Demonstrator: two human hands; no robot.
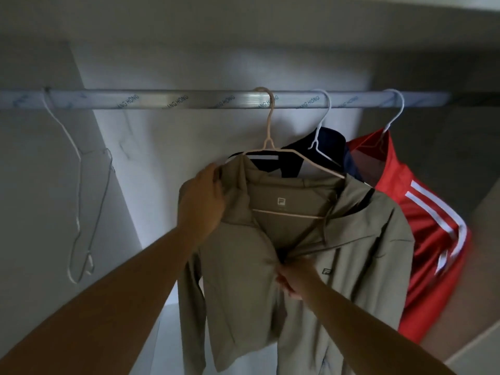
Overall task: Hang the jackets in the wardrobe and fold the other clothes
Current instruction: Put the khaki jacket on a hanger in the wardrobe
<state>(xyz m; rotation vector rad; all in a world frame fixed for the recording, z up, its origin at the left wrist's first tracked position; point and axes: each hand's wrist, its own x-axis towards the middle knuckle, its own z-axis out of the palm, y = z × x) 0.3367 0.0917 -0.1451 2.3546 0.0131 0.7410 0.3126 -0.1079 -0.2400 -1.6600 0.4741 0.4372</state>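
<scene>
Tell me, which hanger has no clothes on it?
The thin wire hanger at the far left of the rail hangs bare. The other three each carry a jacket: the khaki jacket, the navy jacket and the red jacket.

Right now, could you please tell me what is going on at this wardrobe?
A person is hanging jackets. The khaki jacket sits on a pale hanger hooked over the rail. The left hand grips its shoulder by the collar, and the right hand pinches the front at the zip. To the right, a navy jacket and a red jacket hang on white hangers. Empty wire hangers hang at the rail's left end.
</scene>
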